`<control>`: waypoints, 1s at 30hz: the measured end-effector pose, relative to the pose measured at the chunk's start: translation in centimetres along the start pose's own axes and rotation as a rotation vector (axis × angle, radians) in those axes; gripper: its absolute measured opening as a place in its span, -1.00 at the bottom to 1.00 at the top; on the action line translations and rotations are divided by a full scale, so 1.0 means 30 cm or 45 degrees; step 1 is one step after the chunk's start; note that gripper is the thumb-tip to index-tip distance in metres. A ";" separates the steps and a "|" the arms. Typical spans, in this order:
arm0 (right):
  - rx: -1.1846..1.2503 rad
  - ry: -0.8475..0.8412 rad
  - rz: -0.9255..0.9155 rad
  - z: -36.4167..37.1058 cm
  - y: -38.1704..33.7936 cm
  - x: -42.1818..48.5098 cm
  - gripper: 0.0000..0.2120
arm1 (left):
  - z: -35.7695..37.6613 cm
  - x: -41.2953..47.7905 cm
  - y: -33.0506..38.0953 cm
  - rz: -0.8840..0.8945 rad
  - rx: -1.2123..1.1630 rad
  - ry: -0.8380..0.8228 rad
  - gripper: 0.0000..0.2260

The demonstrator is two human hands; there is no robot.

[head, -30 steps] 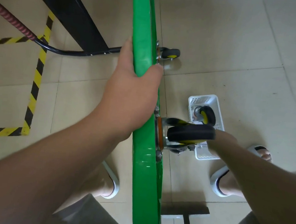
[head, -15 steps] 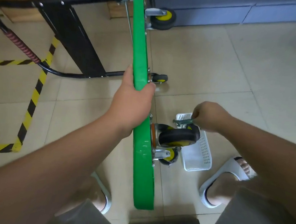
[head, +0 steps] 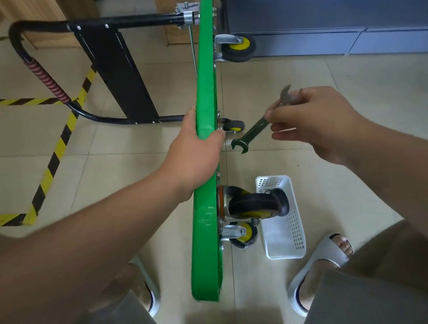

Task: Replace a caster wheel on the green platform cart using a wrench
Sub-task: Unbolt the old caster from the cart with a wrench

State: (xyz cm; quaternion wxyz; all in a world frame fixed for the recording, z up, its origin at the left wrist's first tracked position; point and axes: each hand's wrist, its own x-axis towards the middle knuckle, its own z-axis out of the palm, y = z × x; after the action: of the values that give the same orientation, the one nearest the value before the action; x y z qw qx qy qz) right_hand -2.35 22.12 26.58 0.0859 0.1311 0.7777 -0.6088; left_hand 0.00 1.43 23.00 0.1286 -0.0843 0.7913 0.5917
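Left hand gripped the edge of the green cart, tipped on its side; right hand pinched the wrench clear of the caster wheel. White basket sat beside that wheel, contents unclear.

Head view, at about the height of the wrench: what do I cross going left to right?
red-wrapped handle bar → black handle panel → green platform → wrench → right hand
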 end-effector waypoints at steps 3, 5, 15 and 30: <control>0.008 -0.045 -0.036 0.025 -0.010 0.011 -0.86 | -0.002 -0.001 0.004 -0.035 0.008 -0.026 -0.54; -0.012 -0.062 -0.023 0.045 -0.007 0.022 -0.89 | -0.005 -0.003 0.007 -0.069 0.010 -0.055 -0.54; 0.033 -0.302 0.118 0.118 0.021 0.097 -0.89 | -0.012 0.006 0.001 -0.167 -0.009 -0.065 -0.53; -0.071 -0.448 0.195 0.156 0.093 0.162 -0.72 | -0.008 0.006 0.009 -0.131 0.087 0.014 -0.57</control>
State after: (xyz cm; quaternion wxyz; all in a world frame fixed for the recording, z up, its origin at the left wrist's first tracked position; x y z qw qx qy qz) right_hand -6.24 18.69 21.43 0.2702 0.0788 0.7549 -0.5923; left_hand -0.29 1.29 23.27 0.1573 -0.1238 0.8064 0.5565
